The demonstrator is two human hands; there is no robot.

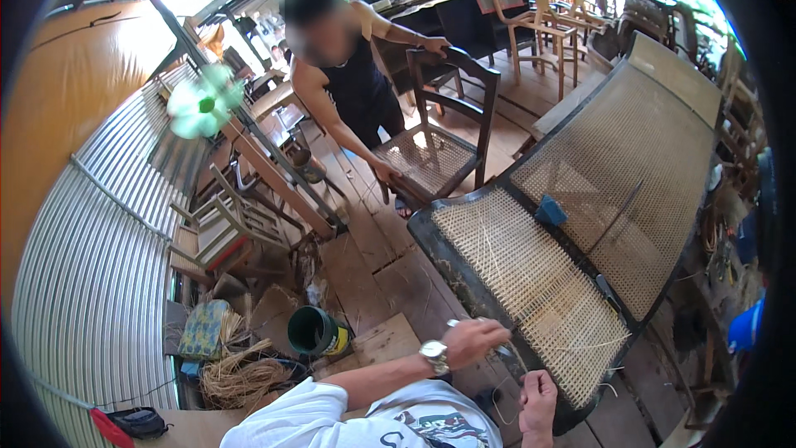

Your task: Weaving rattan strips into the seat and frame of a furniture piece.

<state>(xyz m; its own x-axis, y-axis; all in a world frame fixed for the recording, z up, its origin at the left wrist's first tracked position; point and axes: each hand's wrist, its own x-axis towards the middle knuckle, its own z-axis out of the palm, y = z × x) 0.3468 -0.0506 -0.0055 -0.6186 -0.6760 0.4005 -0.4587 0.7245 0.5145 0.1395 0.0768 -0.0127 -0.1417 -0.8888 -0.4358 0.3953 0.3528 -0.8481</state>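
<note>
In front of me lies a long dark wooden frame (448, 259) with a woven cane panel (531, 270) in its near section. My left hand (477, 342), with a wristwatch (434, 355) on its wrist, is over the frame's near edge. Its fingers are closed, and something small and pale shows by them, too unclear to name. My right hand (539, 398) is closed beside the frame's near corner. A thin pale strand loops near it; whether the fingers grip it is hidden. Loose strands cross the panel.
On the frame rest a blue block (550, 211) and a dark-handled tool (609, 290). Across from me a person holds a dark wooden chair (452, 129) with a cane seat. A green bucket (315, 332) and a cane bundle (245, 377) lie left, near a blurred fan (203, 104).
</note>
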